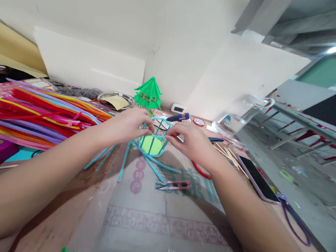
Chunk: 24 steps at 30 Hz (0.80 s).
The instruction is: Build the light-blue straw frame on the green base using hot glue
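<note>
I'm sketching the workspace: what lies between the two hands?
In the head view, a blue frame with a lime-green panel sits between left hand and right hand.

Along the right edge of the tabletop (58,218), a dark-screened phone (258,179) lies with its purple strap (298,226), and a clear, handled jug (237,117) stands farther back. A small white digital display (178,108) sits near the pale wall (93,4). Beyond, red stools (309,135) show beneath a long table (294,117).

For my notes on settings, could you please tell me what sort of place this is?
Probably a craft workshop: a heap of colourful craft stems, small snips and a green tree-like model are in view.
</note>
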Motion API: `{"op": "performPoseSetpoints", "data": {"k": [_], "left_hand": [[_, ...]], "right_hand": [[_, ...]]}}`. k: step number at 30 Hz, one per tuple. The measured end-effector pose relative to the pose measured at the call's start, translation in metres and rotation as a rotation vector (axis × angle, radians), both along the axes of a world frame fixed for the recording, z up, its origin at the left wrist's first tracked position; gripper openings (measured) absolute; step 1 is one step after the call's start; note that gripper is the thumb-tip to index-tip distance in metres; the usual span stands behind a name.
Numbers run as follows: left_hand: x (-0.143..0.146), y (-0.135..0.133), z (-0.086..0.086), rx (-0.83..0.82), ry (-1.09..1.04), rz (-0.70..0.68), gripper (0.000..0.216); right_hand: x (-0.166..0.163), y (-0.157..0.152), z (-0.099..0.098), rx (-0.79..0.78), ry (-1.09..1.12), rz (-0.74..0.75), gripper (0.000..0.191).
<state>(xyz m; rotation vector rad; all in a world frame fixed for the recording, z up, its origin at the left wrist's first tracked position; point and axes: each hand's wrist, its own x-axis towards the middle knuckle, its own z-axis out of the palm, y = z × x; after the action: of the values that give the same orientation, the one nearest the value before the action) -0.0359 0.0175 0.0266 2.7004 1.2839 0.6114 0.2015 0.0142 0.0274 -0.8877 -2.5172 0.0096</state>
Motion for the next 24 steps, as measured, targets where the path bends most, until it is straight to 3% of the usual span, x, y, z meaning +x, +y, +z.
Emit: {"op": "performPoseSetpoints", "data": {"k": [16, 24], "left_hand": [[0.006, -0.01, 0.006, -0.025, -0.054, 0.003, 0.024], [0.021, -0.016, -0.004, 0.152, -0.041, -0.022, 0.022]], "right_hand": [[-0.002, -0.003, 0.002, 0.006, -0.019, 0.038, 0.012], [0.001, 0.003, -0.002, -0.023, 0.008, -0.002, 0.009]]}}
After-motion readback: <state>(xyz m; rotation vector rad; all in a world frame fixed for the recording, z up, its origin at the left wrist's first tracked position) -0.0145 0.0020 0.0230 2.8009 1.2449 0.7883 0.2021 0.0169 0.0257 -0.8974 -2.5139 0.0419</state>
